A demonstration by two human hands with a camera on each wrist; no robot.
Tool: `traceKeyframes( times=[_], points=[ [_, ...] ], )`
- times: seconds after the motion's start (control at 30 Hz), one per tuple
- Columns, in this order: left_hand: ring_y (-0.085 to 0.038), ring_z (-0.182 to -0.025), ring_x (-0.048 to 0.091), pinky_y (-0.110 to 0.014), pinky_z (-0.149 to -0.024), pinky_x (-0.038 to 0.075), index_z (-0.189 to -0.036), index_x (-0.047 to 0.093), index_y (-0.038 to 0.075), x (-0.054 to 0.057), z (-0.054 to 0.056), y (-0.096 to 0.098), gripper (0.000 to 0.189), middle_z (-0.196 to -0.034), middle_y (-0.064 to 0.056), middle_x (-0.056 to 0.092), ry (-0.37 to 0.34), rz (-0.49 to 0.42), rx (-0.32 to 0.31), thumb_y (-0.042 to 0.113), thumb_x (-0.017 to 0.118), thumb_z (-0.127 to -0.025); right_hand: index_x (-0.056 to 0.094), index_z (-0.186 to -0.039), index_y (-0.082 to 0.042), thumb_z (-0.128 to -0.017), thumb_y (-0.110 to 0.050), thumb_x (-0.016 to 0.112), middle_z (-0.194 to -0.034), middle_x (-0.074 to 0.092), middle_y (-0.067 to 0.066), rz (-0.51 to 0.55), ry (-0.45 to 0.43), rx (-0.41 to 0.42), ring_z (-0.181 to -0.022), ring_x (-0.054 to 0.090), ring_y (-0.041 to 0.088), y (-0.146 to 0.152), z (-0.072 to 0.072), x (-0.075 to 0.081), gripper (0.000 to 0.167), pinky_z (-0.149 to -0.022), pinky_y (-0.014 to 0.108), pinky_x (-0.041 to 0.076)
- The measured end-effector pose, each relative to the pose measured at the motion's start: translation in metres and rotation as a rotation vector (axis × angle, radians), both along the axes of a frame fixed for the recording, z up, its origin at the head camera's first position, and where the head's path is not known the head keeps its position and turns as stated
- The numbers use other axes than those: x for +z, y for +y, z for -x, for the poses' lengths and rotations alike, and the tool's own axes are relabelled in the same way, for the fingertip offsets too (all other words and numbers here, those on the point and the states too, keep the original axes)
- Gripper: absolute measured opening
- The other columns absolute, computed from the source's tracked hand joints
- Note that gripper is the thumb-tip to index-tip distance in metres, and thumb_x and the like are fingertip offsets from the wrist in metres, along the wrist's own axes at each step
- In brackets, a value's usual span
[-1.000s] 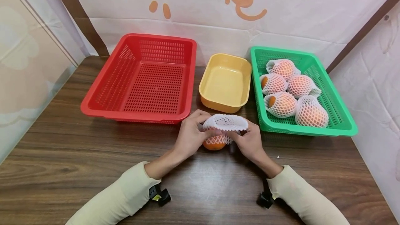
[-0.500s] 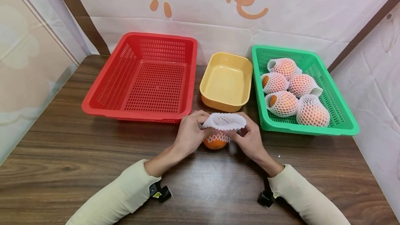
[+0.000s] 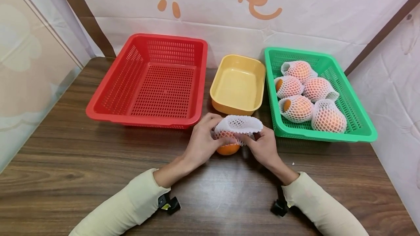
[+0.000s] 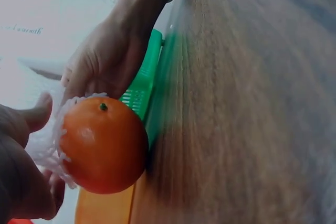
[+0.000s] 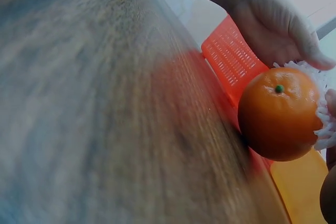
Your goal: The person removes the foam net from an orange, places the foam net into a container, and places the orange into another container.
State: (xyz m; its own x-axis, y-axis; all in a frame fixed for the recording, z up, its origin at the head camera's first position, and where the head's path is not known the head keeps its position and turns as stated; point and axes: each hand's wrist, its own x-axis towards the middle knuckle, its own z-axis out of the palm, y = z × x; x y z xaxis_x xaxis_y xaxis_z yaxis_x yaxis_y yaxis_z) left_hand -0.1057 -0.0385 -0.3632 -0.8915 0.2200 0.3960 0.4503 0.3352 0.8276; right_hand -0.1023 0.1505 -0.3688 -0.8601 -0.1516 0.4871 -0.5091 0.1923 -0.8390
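Note:
In the head view, a white foam fruit net [image 3: 242,124] sits over the upper part of an orange [image 3: 228,150], its wide mouth facing up. The left hand [image 3: 202,142] grips the net from the left, thumb across its front. On the other side, the right hand [image 3: 263,145] pinches the net between thumb and fingers. Both wrist views show the bare end of the orange [image 4: 104,145] with a small green stem spot, sticking out of the net's ragged edge. Some fingers are hidden behind the net.
A red basket [image 3: 146,119] stands at the back left, beside a yellow tub [image 3: 214,101]. At the right, a green basket [image 3: 356,112] holds several net-wrapped oranges [image 3: 300,109]. A tiny white scrap [image 3: 293,163] lies on the wooden table [image 3: 98,156].
The net's mouth has risen slightly and spread wider to the right. The left thumb now lies farther across the net's front. The baskets and tub stay put.

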Motion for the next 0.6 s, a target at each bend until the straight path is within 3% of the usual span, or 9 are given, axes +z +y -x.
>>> traceKeyframes(
  times=[0.17, 0.33, 0.47, 0.6],
  points=[
    [-0.017, -0.102, 0.045, -0.035, -0.086, 0.04, -0.123, 0.061, 0.007, 0.001, -0.003, 0.001, 0.071, -0.11, -0.002, 0.056, -0.095, 0.108, -0.013, 0.026, 0.091, -0.061, 0.064, -0.099, 0.011, -0.076, 0.015, 0.071, -0.091, 0.068, 0.012, -0.019, -0.018, -0.008, -0.08, 0.061, 0.007, 0.001, 0.0, -0.001, 0.024, -0.069, 0.021, 0.05],
    [-0.018, -0.104, 0.043, -0.035, -0.089, 0.039, -0.127, 0.055, 0.005, 0.0, -0.006, 0.002, 0.079, -0.114, -0.004, 0.053, -0.169, 0.17, -0.02, 0.024, 0.093, -0.06, 0.061, -0.108, 0.005, -0.079, 0.007, 0.074, -0.096, 0.069, 0.015, 0.038, -0.126, -0.034, -0.08, 0.064, 0.012, 0.006, 0.006, -0.011, 0.032, -0.064, 0.023, 0.052],
    [-0.018, -0.105, 0.045, -0.035, -0.092, 0.04, -0.129, 0.053, 0.005, -0.001, -0.006, 0.002, 0.082, -0.116, -0.004, 0.052, -0.192, 0.206, -0.032, 0.023, 0.093, -0.06, 0.058, -0.114, 0.001, -0.079, 0.003, 0.075, -0.098, 0.07, 0.013, 0.11, -0.187, -0.035, -0.081, 0.066, 0.016, 0.009, 0.01, -0.016, 0.039, -0.063, 0.026, 0.054],
    [-0.019, -0.108, 0.047, -0.037, -0.094, 0.039, -0.129, 0.053, 0.004, 0.0, -0.006, -0.001, 0.082, -0.117, -0.005, 0.053, -0.163, 0.242, -0.055, 0.025, 0.093, -0.06, 0.054, -0.116, 0.001, -0.079, 0.004, 0.074, -0.098, 0.07, 0.011, 0.164, -0.207, -0.028, -0.081, 0.067, 0.017, 0.01, 0.01, -0.013, 0.042, -0.064, 0.027, 0.055]
  ],
)
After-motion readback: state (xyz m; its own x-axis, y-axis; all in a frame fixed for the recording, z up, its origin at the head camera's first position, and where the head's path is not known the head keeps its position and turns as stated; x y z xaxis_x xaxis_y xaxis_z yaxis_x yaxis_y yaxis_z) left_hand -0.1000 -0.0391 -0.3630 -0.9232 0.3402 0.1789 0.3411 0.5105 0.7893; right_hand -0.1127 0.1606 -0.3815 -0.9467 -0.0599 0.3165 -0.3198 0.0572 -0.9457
